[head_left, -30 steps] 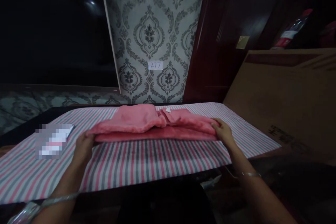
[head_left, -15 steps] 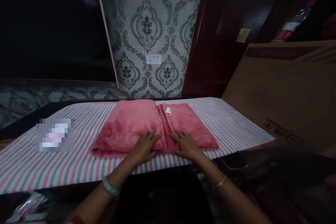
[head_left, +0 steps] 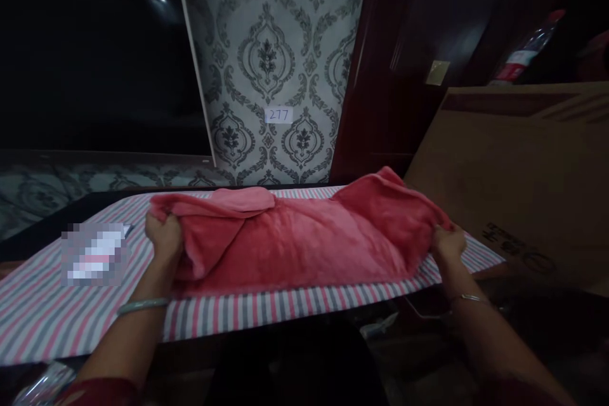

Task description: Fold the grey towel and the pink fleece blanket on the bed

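Observation:
A pink plush blanket (head_left: 304, 244) lies spread sideways over a striped cloth (head_left: 238, 314) on the table. My left hand (head_left: 164, 235) is closed round its left flap, which is lifted and drawn outward. At the other end, my right hand (head_left: 448, 244) grips the right flap, raised off the cloth and pulled to the right. Between the hands the middle of the blanket rests flat, showing darker and lighter patches of pile.
A large cardboard box (head_left: 514, 184) stands at the right, with a red-capped bottle (head_left: 528, 51) above it. A blurred-out flat item (head_left: 98, 254) lies on the cloth at left. Behind are a dark screen (head_left: 95, 63) and a paper label (head_left: 279, 115) on the wall.
Both hands have moved from the blanket's centre out to its two sides and taken hold of the flaps. The folded halves are now opened outward, and the blanket is wider.

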